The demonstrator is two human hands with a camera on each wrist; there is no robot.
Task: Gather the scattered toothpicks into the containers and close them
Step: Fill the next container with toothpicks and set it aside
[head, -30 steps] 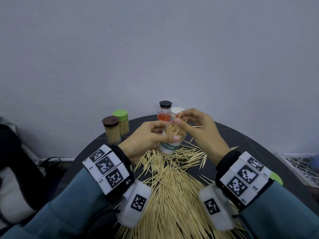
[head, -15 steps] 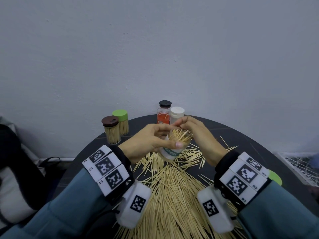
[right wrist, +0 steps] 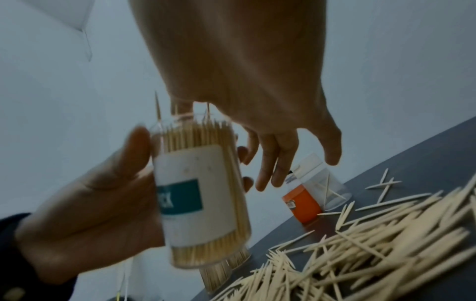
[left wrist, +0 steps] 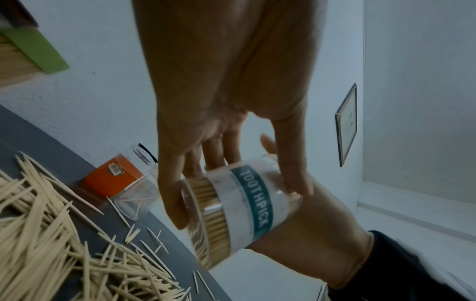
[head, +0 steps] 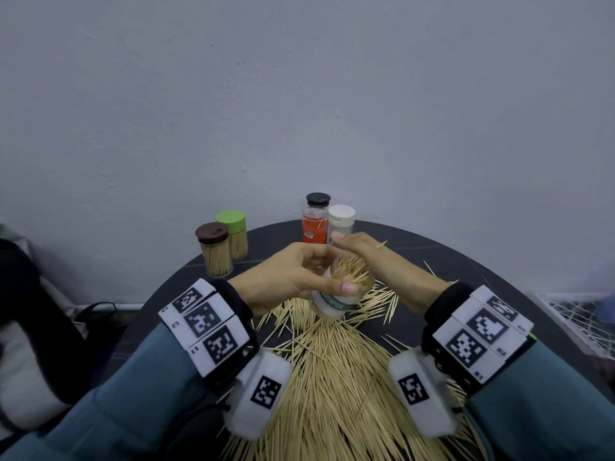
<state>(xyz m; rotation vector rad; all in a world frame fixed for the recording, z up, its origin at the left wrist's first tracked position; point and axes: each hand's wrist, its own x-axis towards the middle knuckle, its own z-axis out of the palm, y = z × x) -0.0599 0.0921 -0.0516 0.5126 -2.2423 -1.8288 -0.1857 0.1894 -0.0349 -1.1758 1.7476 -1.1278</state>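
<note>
My left hand (head: pixel 299 274) grips a clear jar (head: pixel 334 302) with a white and teal "TOOTHPICK" label, lifted off the table and tilted. The jar (right wrist: pixel 198 193) has no lid and is packed with toothpicks. My right hand (head: pixel 376 264) lies over the jar's mouth with its fingers (right wrist: pixel 270 167) loosely straight, holding nothing that I can see. One toothpick (head: pixel 382 244) sticks up beside that hand. A big pile of loose toothpicks (head: pixel 332 377) covers the near part of the round black table (head: pixel 466 271).
At the back left stand two filled jars, one with a brown lid (head: pixel 214 251), one with a green lid (head: pixel 233 234). Behind my hands are an open orange-labelled jar (head: pixel 313 226), a black lid (head: pixel 318 198) and a white-lidded jar (head: pixel 341 219). A white wire rack (head: pixel 579 314) lies right.
My right hand has come down from pinching toothpicks above the jar and now lies across its mouth. The left hand still holds the jar, slightly more tilted.
</note>
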